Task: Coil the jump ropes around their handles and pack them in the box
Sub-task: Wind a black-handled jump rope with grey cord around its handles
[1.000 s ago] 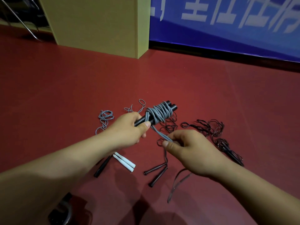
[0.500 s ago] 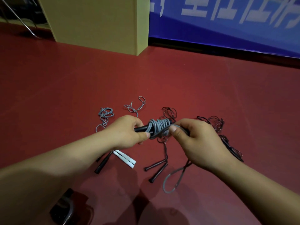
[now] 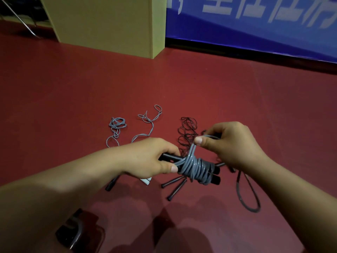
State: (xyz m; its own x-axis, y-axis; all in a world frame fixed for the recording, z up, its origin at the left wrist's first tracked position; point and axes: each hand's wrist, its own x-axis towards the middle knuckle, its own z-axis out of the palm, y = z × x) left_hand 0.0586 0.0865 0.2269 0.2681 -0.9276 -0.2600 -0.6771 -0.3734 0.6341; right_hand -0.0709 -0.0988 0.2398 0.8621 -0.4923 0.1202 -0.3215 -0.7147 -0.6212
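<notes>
Red floor [image 3: 73, 99] carries all items. A tan box [image 3: 109, 24] stands at the far edge, well apart from the ropes, beside a blue banner [image 3: 255, 24] along the back.

Left hand [image 3: 151, 157] is clamped on the near end of a pair of black handles [image 3: 214, 175], held above the floor roughly level. Grey rope [image 3: 195, 168] is coiled in many turns around the middle of those handles. Right hand [image 3: 229, 143] pinches the free run of that grey rope between thumb and fingers, just above the coil; the strand rises taut from the coil to the thumb. A loose dark loop [image 3: 246, 198] hangs below the right wrist.

On the floor: a tangled black rope [image 3: 187, 130] behind the hands, two loose grey ropes [image 3: 116, 125] at left, two thin dark handles [image 3: 173, 185] beneath the coil, and a white handle [image 3: 146, 180] partly hidden under the left hand.
</notes>
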